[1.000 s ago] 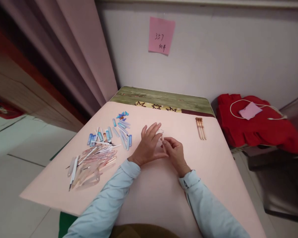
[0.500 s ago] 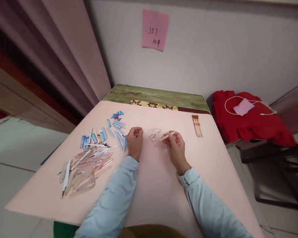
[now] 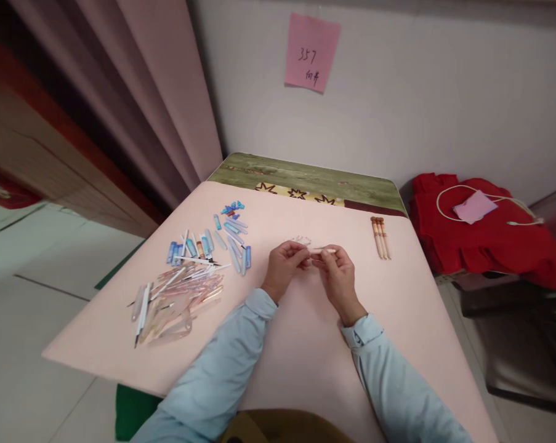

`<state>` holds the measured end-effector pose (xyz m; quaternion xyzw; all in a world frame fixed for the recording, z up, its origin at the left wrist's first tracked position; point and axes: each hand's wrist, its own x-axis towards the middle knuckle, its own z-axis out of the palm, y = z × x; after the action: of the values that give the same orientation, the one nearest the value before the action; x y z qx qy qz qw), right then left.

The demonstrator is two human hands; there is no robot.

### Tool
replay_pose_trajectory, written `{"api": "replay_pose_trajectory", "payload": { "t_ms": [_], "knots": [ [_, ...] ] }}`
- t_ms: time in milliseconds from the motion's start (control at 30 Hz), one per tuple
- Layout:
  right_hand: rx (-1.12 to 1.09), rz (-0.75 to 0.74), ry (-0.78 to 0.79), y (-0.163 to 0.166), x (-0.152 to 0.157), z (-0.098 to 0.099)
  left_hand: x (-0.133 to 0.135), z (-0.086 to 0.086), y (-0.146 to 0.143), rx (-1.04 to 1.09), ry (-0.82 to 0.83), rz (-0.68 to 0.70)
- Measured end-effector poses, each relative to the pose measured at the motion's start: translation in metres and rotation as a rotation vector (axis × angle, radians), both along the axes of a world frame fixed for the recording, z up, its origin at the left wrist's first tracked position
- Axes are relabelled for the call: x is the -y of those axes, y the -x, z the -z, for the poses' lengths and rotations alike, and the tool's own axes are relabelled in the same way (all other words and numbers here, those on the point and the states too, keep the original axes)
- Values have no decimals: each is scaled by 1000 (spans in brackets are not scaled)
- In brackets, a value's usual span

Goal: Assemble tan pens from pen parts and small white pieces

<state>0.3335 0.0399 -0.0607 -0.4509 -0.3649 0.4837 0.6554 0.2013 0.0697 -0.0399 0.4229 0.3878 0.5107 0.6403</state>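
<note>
My left hand (image 3: 284, 266) and my right hand (image 3: 337, 277) meet over the middle of the pink table (image 3: 305, 357). My right hand pinches a thin pale pen barrel (image 3: 326, 250) that points right. My left hand's fingers are curled and pinched at the barrel's left end; what they hold is too small to make out. A few small clear parts (image 3: 298, 240) lie on the table just beyond my fingers. Both forearms wear light blue sleeves.
Left of my hands lie a pile of clear and pink pen barrels (image 3: 180, 301) and several blue caps (image 3: 213, 243). Three wooden-coloured pens (image 3: 380, 237) lie at the right. A red cloth with a white cable (image 3: 481, 227) sits beside the table. A pink note (image 3: 311, 52) hangs on the wall.
My left hand, a fist near the blue caps half a second ago, has moved right to meet the barrel's end. My right hand still grips the barrel.
</note>
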Motion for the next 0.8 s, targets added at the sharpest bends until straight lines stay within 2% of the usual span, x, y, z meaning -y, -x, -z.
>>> {"api": "replay_pose_trajectory", "payload": {
  "t_ms": [167, 333, 400, 433, 500, 533, 600, 667, 800],
  "knots": [
    [362, 7, -10, 2, 6, 1, -2, 0, 2, 12, -47, -111],
    [461, 1, 12, 5, 8, 0, -5, 0, 6, -88, -125, -137],
    [458, 25, 27, 5, 8, 2, -13, -6, 26, -201, -180, -244],
    [449, 42, 37, 4, 8, 3, -19, -11, 42, -294, -224, -358],
    [411, 58, 57, 4, 8, 4, -29, -23, 81, -584, -321, -538],
    [390, 58, 65, 4, 8, 5, -34, -29, 102, -781, -367, -555],
    [364, 52, 76, 5, 8, 5, -39, -40, 140, -1143, -464, -502],
    [361, 47, 82, 6, 7, 4, -41, -47, 164, -1368, -572, -386],
    [359, 48, 88, 6, 7, 4, -46, -43, 173, -1513, -763, -27]
  ]
}}
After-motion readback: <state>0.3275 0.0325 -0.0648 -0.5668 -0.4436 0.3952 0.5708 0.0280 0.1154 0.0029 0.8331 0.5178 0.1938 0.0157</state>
